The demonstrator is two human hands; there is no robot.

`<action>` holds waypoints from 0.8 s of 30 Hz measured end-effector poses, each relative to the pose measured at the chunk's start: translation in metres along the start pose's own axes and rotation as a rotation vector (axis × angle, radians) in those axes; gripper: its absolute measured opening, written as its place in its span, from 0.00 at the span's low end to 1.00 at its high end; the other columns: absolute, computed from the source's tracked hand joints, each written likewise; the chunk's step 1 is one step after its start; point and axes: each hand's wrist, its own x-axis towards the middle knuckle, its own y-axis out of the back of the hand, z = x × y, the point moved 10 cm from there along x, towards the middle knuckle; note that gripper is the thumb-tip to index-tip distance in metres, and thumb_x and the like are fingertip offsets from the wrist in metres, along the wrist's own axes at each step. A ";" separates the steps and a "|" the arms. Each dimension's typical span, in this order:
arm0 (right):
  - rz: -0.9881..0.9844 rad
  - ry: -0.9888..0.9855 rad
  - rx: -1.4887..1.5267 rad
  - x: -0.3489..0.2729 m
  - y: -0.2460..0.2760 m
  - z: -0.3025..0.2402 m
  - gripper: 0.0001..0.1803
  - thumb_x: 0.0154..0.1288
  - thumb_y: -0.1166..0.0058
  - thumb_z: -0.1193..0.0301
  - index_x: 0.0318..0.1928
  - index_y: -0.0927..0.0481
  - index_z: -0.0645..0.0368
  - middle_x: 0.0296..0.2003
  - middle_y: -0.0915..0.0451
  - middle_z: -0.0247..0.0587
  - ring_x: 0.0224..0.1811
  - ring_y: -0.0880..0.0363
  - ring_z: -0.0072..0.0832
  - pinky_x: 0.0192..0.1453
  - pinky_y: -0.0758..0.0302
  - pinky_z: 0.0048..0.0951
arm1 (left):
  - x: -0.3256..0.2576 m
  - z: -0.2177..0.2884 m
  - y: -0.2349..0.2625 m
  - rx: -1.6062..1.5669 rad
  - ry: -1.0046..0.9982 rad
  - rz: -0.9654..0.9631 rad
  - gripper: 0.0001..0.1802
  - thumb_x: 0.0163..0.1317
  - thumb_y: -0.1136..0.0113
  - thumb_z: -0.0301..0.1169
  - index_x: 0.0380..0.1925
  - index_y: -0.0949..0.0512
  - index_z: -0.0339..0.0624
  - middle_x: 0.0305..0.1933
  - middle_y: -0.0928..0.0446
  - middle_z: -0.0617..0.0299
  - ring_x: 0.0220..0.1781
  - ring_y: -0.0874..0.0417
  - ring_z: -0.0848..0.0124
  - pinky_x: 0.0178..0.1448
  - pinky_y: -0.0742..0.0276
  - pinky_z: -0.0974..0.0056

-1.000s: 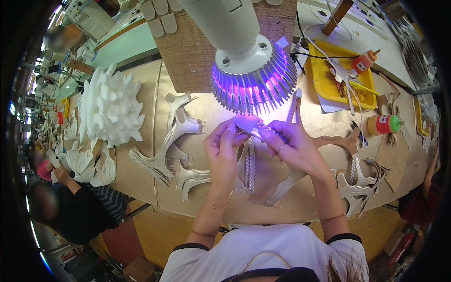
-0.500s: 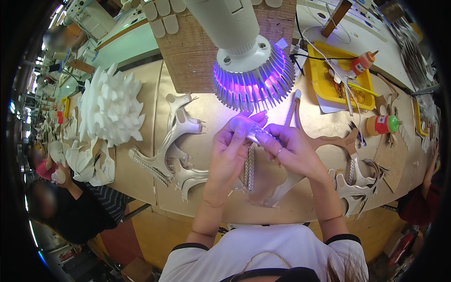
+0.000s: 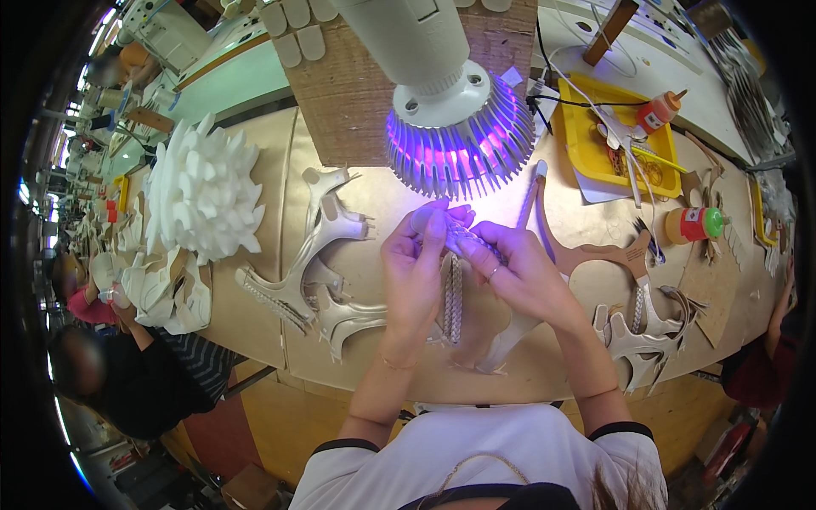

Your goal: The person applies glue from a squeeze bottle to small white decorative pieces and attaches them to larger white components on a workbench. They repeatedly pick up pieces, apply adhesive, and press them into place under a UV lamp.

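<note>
Under the lamp [image 3: 463, 132] with purple-glowing fins, both hands are closed on a silver shoe upper with braided straps. My left hand [image 3: 414, 263] pinches one end between thumb and fingers. My right hand [image 3: 518, 265], with a ring on one finger, grips the braided part [image 3: 457, 233] just beside it. A braided strap [image 3: 452, 306] hangs down between the hands. The fingers hide much of the held piece. Another silver upper [image 3: 319, 246] lies left of my left hand, and a tan-lined upper [image 3: 595, 255] lies right of my right hand.
A yellow tray [image 3: 586, 161] with tools stands at the far right, near a red bottle [image 3: 660, 110] and a green-capped bottle [image 3: 695, 225]. More silver uppers [image 3: 637, 340] lie at right. White foam pieces [image 3: 204, 191] are heaped at left, where a co-worker [image 3: 127, 374] sits.
My left thumb has moved more upright over the held end. Both hands have shifted slightly, and the braided part between them is more covered by fingers.
</note>
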 end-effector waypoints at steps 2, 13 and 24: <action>-0.013 -0.045 0.045 0.002 -0.001 0.007 0.15 0.72 0.52 0.61 0.38 0.23 0.62 0.19 0.29 0.28 0.20 0.34 0.12 0.24 0.36 0.19 | 0.001 -0.007 0.001 -0.059 0.051 0.000 0.17 0.71 0.51 0.32 0.52 0.29 0.28 0.50 0.23 0.45 0.50 0.19 0.65 0.56 0.23 0.63; -0.061 -0.129 0.250 -0.003 0.004 0.015 0.16 0.72 0.53 0.60 0.32 0.26 0.59 0.18 0.30 0.27 0.19 0.35 0.13 0.24 0.37 0.18 | -0.003 0.007 -0.004 -0.109 0.134 -0.169 0.19 0.72 0.58 0.30 0.55 0.30 0.26 0.53 0.24 0.44 0.38 0.24 0.75 0.55 0.23 0.63; -0.103 -0.038 0.325 -0.009 0.003 0.007 0.14 0.72 0.53 0.60 0.36 0.26 0.58 0.18 0.32 0.26 0.18 0.36 0.12 0.22 0.39 0.15 | -0.012 0.017 -0.006 -0.108 0.124 -0.218 0.18 0.71 0.57 0.29 0.53 0.28 0.25 0.52 0.23 0.44 0.49 0.19 0.67 0.60 0.24 0.57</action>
